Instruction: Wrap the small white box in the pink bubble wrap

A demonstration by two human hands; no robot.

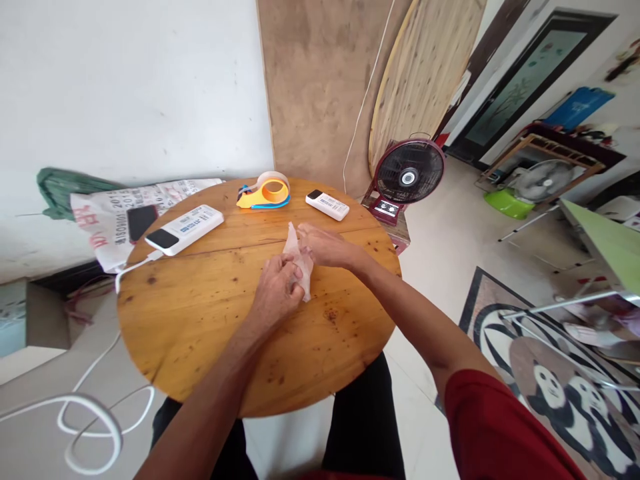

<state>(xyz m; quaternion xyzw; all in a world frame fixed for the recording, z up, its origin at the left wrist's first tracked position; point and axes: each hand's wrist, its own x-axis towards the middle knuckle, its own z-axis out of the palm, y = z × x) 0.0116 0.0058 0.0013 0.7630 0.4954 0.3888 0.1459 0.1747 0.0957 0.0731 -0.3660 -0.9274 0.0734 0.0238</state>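
On a round wooden table (pixel 200 320) both of my hands hold a small pale, thin piece of paper or tissue (pixel 291 245) near the middle. My left hand (pixel 275 290) pinches its lower end with closed fingers. My right hand (pixel 323 245) grips its right side, fingers pressed against it. The piece stands tilted up off the tabletop between the two hands.
At the far side of the table lie a white power bank (pixel 185 229) with a white cable (pixel 90 413), an orange-and-blue tape dispenser (pixel 265 192) and a white remote (pixel 327 205). A dark red fan (pixel 407 177) stands on the floor behind; a panda mat (pixel 555 387) lies to the right.
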